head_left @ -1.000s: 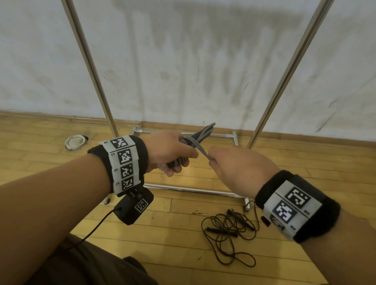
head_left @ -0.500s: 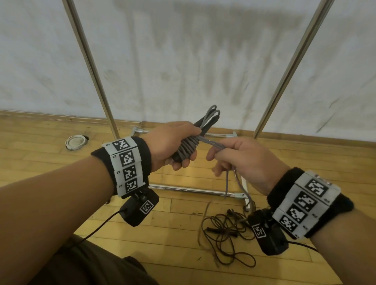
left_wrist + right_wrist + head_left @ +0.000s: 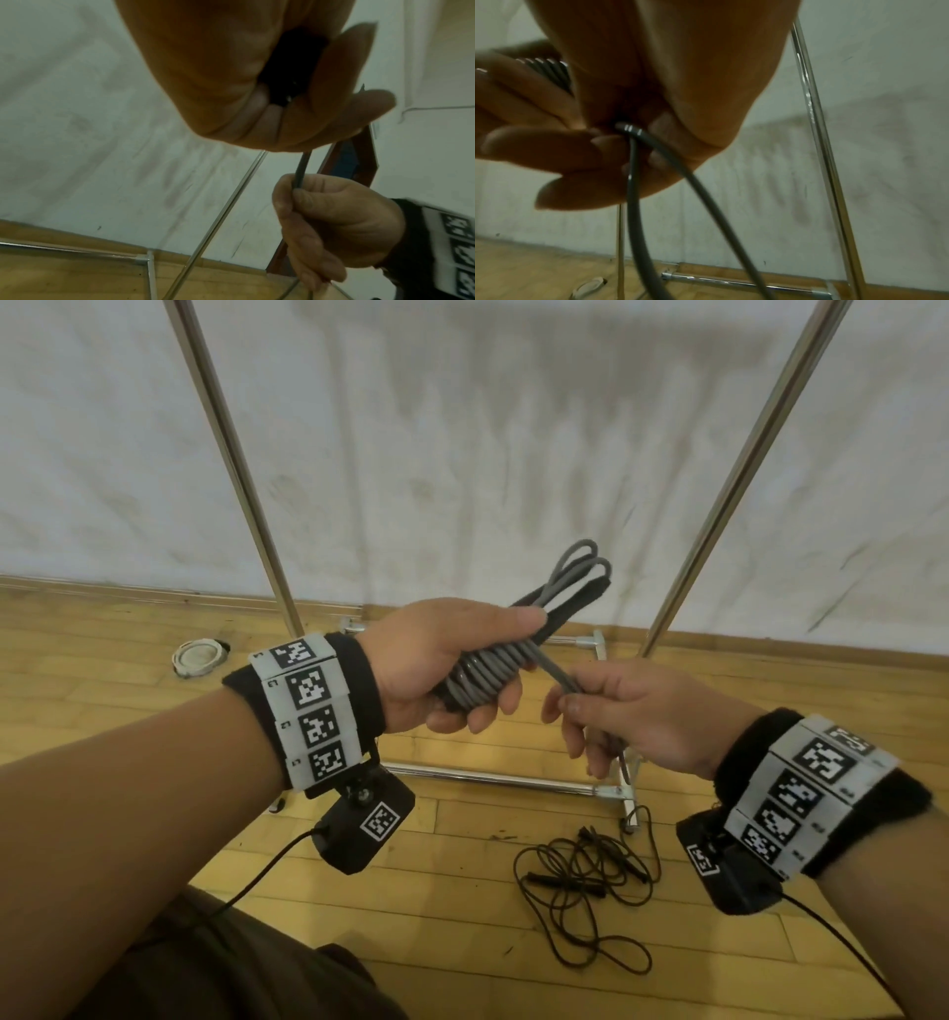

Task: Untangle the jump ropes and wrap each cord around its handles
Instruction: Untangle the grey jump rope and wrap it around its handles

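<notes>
My left hand grips the black handles of a grey jump rope, with several turns of grey cord coiled round them and cord loops sticking out past the thumb. My right hand pinches the free grey cord a short way from the coil; doubled strands trail down from its fingers. A second, thin black jump rope lies in a loose tangle on the wooden floor below my right wrist. In the left wrist view, the right hand holds the cord taut.
A chrome rack stands against the white wall: two slanted poles and a base bar on the floor. A white round object lies at the left by the wall. My dark trouser leg fills the bottom left.
The right hand has carried the cord round the handles and now sits to the right of the coil, palm turned down. The left hand has tilted the bundle upward, showing more coils.
</notes>
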The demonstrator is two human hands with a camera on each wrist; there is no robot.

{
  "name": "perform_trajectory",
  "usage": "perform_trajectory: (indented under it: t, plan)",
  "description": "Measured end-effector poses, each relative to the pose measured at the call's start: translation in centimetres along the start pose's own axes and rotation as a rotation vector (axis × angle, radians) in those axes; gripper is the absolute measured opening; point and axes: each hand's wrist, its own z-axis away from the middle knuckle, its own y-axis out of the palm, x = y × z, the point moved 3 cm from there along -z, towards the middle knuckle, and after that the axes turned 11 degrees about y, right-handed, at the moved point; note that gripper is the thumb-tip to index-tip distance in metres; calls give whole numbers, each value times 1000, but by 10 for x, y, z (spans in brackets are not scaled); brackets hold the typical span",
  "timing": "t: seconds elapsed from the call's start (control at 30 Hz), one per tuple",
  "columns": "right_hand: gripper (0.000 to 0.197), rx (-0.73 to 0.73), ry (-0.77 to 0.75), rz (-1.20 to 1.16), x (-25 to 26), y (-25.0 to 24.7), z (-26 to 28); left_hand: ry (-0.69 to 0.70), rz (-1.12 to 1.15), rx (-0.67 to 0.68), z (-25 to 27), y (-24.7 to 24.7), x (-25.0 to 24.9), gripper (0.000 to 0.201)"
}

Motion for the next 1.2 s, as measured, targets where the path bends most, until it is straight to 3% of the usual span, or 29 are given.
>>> perform_trajectory:
  t: [0.07, 0.17, 0.33, 0.5, 0.57, 0.67, 0.77, 0.83, 1.0, 1.1, 1.2]
  plan:
    - [20, -9, 28, 52, -6, 0, -2, -58, -20, 169, 0, 8, 2, 30]
    - [13, -10, 18, 148, -10, 0, -7, -221, -239, 409, 3, 21, 14, 27]
    - [21, -112, -25, 621, -1, 4, -15, -489, -633, 546, 7, 40, 49, 26]
    - [25, -220, -140, 861, 26, 11, 0, -582, -877, 375, 4, 31, 67, 42]
    - [25, -248, -144, 949, 37, 14, 7, -578, -892, 262, 0, 22, 66, 31]
    - [25, -276, -136, 1039, 47, 21, 14, -552, -818, 50, -7, 5, 60, 13]
    - [30, -294, -92, 989, 46, 24, 16, -434, -643, -139, -12, -12, 50, 14]
    - [28, -314, -31, 893, 38, 21, 14, -347, -536, -177, -11, -19, 42, 16]
    - [18, -387, 54, 668, 25, 11, 10, -202, -272, -123, -6, -14, 30, 34]
    - [18, -390, 84, 609, 23, 9, 9, -152, -226, -171, -7, -4, 29, 51]
    - [19, -380, 126, 538, 22, 13, 6, -107, -223, -253, -8, -4, 27, 49]
